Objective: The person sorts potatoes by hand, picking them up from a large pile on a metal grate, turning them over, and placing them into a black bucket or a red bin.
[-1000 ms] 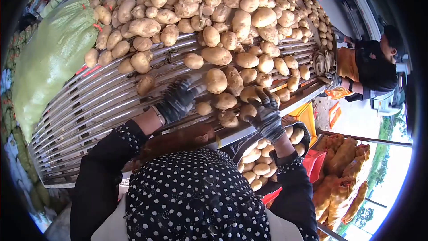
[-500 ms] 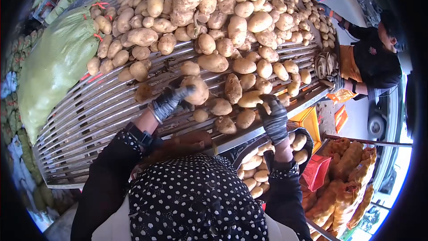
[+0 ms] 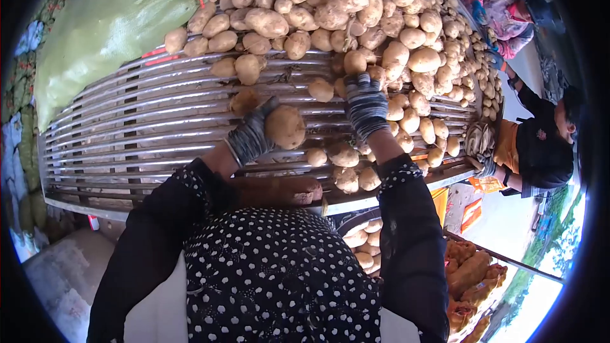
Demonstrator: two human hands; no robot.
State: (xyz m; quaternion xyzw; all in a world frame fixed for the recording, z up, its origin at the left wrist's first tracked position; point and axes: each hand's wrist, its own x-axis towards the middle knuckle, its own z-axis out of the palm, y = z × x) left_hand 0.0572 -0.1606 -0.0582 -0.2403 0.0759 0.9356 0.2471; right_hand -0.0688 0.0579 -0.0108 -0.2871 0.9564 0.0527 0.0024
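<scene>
My left hand [image 3: 253, 136], in a grey striped glove, is closed around a large round potato [image 3: 285, 127] just above the metal slats. My right hand [image 3: 367, 108], gloved alike, reaches forward to the near edge of the potato pile [image 3: 348, 16]. Its fingers are stretched over the potatoes, with one potato [image 3: 354, 62] at the fingertips and another [image 3: 321, 90] a little to the left. What lies under the palm is hidden. Several loose potatoes [image 3: 344, 155] rest on the slats between my hands and the near edge.
The slatted metal table [image 3: 152, 133] fills the middle. A full green sack [image 3: 114, 38] lies at its left. Below the near edge is a container of potatoes [image 3: 359, 241]. Orange sacks [image 3: 470, 273] stand lower right. A co-worker [image 3: 540, 143] and another person [image 3: 502, 16] work at right.
My right hand has moved from above the near edge forward to the pile. My left hand still holds the large potato. The view has shifted, and fewer potatoes lie near the edge.
</scene>
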